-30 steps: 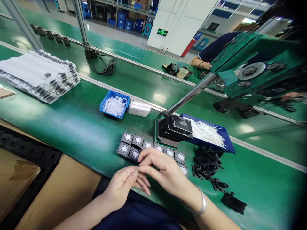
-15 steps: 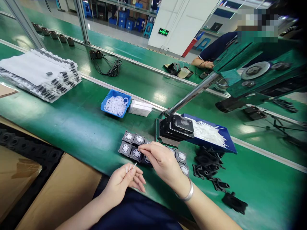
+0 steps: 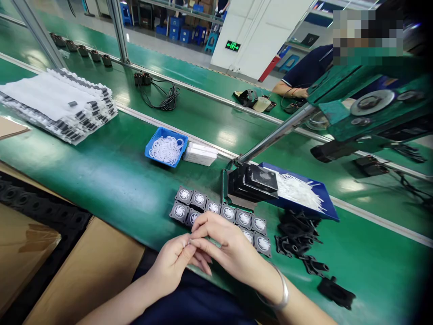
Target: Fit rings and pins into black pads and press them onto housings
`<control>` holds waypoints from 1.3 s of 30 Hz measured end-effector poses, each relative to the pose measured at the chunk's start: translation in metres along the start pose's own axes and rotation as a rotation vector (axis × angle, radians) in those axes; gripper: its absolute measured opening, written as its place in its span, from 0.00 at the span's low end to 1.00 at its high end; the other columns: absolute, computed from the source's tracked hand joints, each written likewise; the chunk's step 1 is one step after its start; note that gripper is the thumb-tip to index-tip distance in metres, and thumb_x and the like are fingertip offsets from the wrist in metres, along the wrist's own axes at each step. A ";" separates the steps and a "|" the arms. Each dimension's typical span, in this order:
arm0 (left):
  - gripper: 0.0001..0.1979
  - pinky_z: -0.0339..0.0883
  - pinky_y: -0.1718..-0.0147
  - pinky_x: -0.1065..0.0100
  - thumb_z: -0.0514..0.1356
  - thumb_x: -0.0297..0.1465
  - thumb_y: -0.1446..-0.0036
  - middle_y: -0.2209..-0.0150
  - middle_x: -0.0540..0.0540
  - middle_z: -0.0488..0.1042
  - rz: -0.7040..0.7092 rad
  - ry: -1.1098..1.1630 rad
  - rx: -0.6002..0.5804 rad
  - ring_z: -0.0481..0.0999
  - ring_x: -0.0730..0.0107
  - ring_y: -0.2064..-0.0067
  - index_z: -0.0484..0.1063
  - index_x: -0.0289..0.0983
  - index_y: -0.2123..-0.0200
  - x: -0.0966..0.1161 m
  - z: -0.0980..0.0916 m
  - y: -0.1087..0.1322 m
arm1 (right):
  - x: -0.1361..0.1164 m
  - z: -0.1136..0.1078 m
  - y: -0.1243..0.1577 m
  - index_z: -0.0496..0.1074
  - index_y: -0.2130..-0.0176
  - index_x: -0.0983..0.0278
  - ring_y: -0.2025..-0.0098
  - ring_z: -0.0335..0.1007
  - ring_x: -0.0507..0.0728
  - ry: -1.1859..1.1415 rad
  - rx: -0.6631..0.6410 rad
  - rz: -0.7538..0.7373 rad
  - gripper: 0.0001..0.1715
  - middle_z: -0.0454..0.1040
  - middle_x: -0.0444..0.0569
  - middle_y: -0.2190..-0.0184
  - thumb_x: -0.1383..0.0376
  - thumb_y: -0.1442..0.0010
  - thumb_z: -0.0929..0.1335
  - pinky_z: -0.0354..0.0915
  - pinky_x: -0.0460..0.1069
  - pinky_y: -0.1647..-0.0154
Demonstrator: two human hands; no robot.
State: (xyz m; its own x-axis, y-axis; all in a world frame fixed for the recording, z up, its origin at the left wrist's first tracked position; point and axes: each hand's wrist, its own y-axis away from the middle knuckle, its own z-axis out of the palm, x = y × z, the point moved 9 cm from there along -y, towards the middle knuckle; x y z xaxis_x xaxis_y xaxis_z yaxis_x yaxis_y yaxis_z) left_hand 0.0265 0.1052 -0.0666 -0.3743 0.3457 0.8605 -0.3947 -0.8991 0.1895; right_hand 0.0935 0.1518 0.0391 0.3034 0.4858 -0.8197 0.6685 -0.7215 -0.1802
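My left hand is closed in a pinch, with a trace of a thin white pin between thumb and forefinger, mostly covered. Against its fingertips, my right hand brings thumb and forefinger together; what they grip is hidden. Just beyond both hands lie two rows of square black housings with white swirl-shaped rotors in their centres. The right hand covers part of the nearer row.
A press with a black block on its base stands behind the housings. Beside it is a dark blue tray of white rods. Loose black parts lie right. A blue bin holds white rings; white foam sheets are stacked left.
My right hand has moved from above the housings down toward me and now meets the left fingertips. The white pin that stuck out of my left hand is now mostly covered.
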 end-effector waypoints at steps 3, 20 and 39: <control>0.22 0.76 0.64 0.63 0.53 0.47 0.34 0.65 0.41 0.77 -0.003 0.038 0.032 0.81 0.66 0.68 0.73 0.32 0.60 -0.001 -0.004 0.000 | 0.008 -0.013 -0.009 0.73 0.69 0.62 0.65 0.74 0.53 -0.050 0.106 0.055 0.13 0.76 0.48 0.67 0.61 0.32 0.67 0.70 0.47 0.62; 0.25 0.68 0.81 0.73 0.52 0.52 0.36 0.72 0.49 0.74 -0.091 0.079 0.017 0.73 0.76 0.83 0.68 0.34 0.59 -0.022 -0.013 0.001 | 0.037 -0.022 -0.066 0.74 0.63 0.63 0.66 0.75 0.55 0.523 0.241 0.030 0.08 0.78 0.46 0.68 0.63 0.32 0.67 0.66 0.48 0.63; 0.20 0.77 0.62 0.61 0.53 0.45 0.33 0.66 0.45 0.75 -0.016 0.097 -0.004 0.80 0.70 0.70 0.71 0.33 0.59 -0.011 -0.017 0.003 | -0.005 -0.025 -0.050 0.72 0.63 0.65 0.64 0.67 0.55 0.497 0.066 -0.041 0.17 0.71 0.49 0.67 0.53 0.35 0.68 0.63 0.49 0.62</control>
State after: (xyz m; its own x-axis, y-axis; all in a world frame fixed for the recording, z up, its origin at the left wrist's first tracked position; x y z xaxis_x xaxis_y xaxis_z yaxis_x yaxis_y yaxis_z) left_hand 0.0150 0.1035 -0.0830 -0.4471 0.3847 0.8075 -0.4047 -0.8921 0.2009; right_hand 0.0754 0.1979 0.0663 0.5748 0.6793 -0.4562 0.6474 -0.7185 -0.2542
